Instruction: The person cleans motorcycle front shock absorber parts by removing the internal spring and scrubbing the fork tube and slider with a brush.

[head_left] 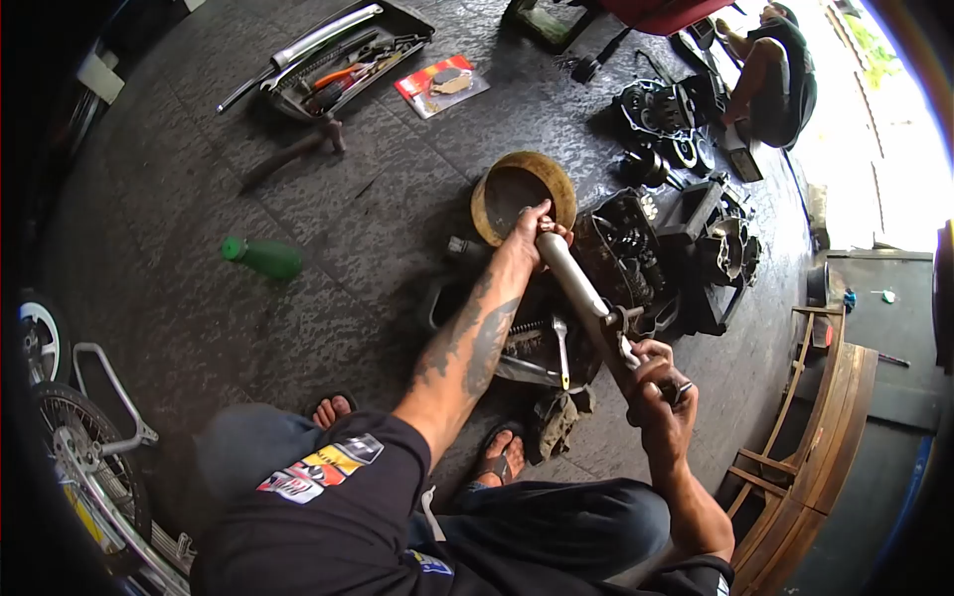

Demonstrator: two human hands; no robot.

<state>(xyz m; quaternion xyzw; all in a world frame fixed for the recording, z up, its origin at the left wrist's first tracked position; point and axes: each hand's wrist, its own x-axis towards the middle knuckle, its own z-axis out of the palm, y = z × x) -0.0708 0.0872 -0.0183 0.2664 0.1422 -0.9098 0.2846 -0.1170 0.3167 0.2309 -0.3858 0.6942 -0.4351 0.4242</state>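
The left hand [529, 234] is curled round the metal tube [575, 274] near the yellow tub [481, 206], the right hand [661, 389] seems wrapped round its near end, and this holding step likely needs both hands steady next.

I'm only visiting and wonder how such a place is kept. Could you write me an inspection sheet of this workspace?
Surface: dark tiled floor, patchy and stained-looking.
Job's things: metal tube, held at a slant; yellow tub near its far end, contents unclear.
Clutter: tool tray, hammer, green bottle, red package, rag and grimy machine parts spread about.
Hands: left hand closed around the tube's far end; right hand gripping its near end.
Cables: nothing seen that is plainly one.
Surroundings: wooden bench at picture right, wheel at picture left, another person crouching at upper right.
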